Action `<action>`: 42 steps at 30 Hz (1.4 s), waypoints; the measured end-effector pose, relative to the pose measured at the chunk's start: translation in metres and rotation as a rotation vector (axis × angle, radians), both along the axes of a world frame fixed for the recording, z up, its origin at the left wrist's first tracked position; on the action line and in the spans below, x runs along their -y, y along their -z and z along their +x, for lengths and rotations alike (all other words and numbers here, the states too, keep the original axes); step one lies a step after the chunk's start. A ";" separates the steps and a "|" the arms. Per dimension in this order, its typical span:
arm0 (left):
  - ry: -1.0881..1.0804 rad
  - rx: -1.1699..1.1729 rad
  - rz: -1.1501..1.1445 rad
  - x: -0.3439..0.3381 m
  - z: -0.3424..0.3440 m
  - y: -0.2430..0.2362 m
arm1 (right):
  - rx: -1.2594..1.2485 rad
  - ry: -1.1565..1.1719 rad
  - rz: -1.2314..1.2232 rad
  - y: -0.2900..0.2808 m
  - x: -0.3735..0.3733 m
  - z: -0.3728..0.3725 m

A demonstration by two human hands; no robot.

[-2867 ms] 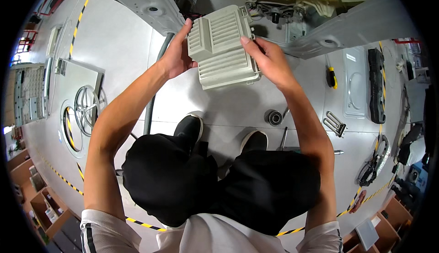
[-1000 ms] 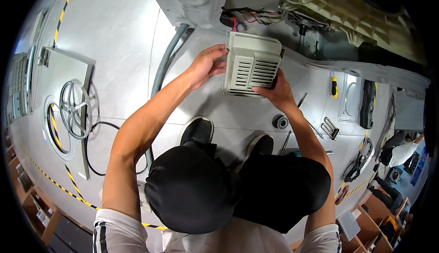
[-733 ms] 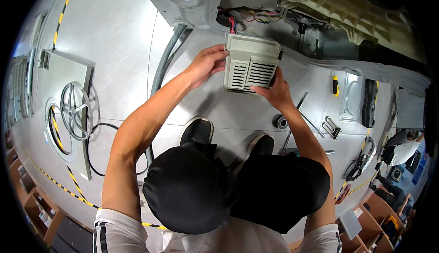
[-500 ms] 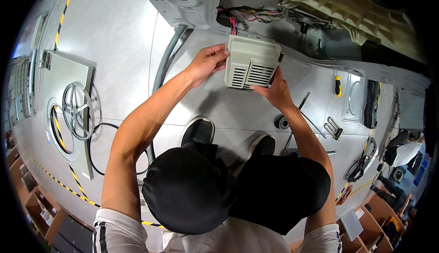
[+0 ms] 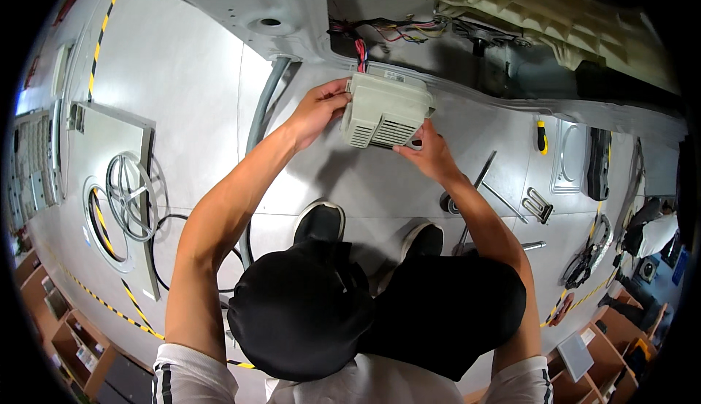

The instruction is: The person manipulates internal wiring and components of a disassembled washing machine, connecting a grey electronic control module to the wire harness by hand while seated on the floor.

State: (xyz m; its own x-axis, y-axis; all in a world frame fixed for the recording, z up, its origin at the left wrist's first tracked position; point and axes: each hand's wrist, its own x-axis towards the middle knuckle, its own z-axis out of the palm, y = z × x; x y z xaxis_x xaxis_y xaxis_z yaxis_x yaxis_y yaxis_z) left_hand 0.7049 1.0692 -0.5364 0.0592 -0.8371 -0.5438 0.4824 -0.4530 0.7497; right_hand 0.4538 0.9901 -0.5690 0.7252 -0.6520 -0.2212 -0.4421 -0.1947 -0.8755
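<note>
Between my hands is a beige plastic control box (image 5: 383, 104) with slotted vents, held in front of an opened grey metal machine cabinet (image 5: 307, 35). My left hand (image 5: 315, 115) pinches the box's left edge with thumb and fingers. The right hand (image 5: 427, 154) grips its lower right corner, thumb on the vented face and the other fingers partly hidden behind. From the box's far side a bundle of red, blue and black wires (image 5: 361, 53) runs up into the cabinet. More loose coloured wires (image 5: 401, 31) lie inside, beside a cream ribbed plastic tub (image 5: 511, 9).
A grey hose (image 5: 264, 104) hangs from the cabinet down to the floor. Leftward, a pulley wheel (image 5: 130, 198) lies on a metal panel (image 5: 109, 134). To the right are a yellow-black screwdriver (image 5: 542, 137), a heating element (image 5: 538, 205) and a cross-shaped wrench (image 5: 485, 170). Another person works far right.
Both hands have shifted the control box slightly left and tilted it, so more of its far top edge shows. The grip looks the same. The whole view has moved a little.
</note>
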 end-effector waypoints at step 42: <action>0.095 0.365 0.141 -0.012 0.014 -0.046 | -0.137 0.220 0.233 -0.045 0.103 0.189</action>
State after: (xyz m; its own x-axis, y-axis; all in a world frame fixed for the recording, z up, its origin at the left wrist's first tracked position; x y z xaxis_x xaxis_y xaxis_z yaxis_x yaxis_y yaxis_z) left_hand 0.7185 1.0811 -0.4907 0.1954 -0.7668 -0.6114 0.1467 -0.5935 0.7913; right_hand 0.6428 0.8872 -0.5244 0.5262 -0.7098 -0.4682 -0.5682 0.1161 -0.8146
